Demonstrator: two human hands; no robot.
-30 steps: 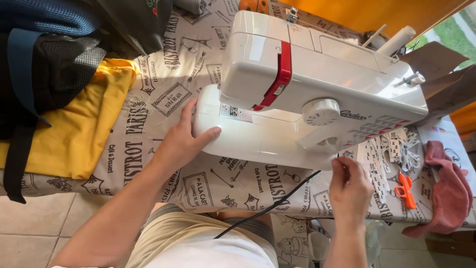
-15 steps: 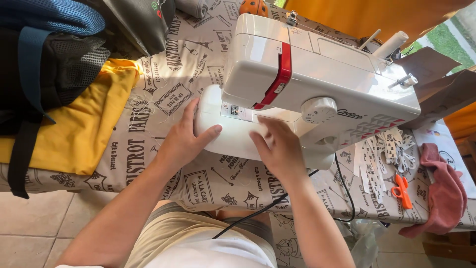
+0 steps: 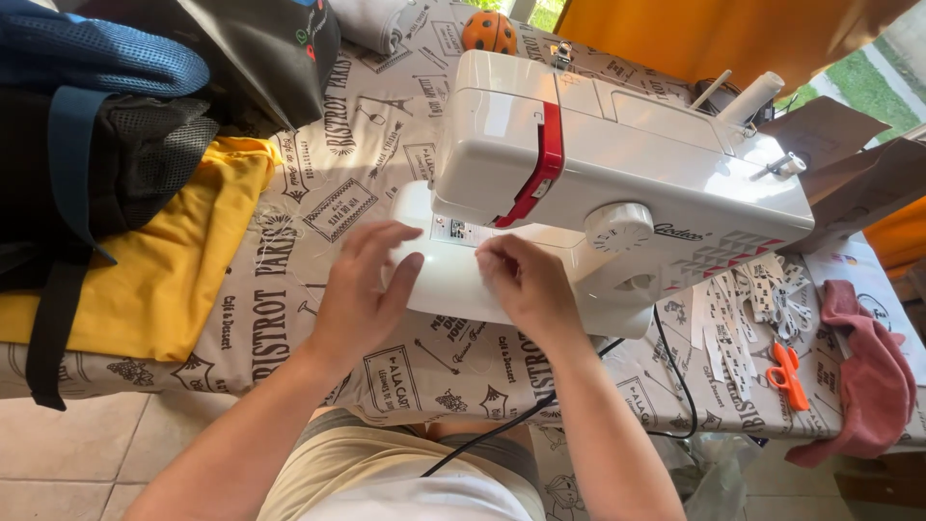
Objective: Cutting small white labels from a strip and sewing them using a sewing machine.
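Note:
A white sewing machine (image 3: 617,164) with a red stripe and a round dial stands on a table covered by a printed cloth (image 3: 318,183). My left hand (image 3: 362,289) lies flat, fingers spread, on the left end of the machine's white bed. My right hand (image 3: 526,285) rests beside it on the bed under the arm of the machine, fingers curled downward; I cannot tell if they pinch anything. A black power cord (image 3: 540,405) runs from the machine's right side down over the table edge toward my lap.
Yellow fabric (image 3: 183,270) and a dark blue and black backpack (image 3: 87,125) lie at the left. Orange scissors (image 3: 789,374), white paper strips (image 3: 743,309) and a pink cloth (image 3: 868,376) are at the right. An orange ball (image 3: 489,32) sits behind the machine. Tiled floor below.
My right hand left the cord area at the machine's right side and came left onto the bed beside my left hand. My left hand shifted slightly along the bed.

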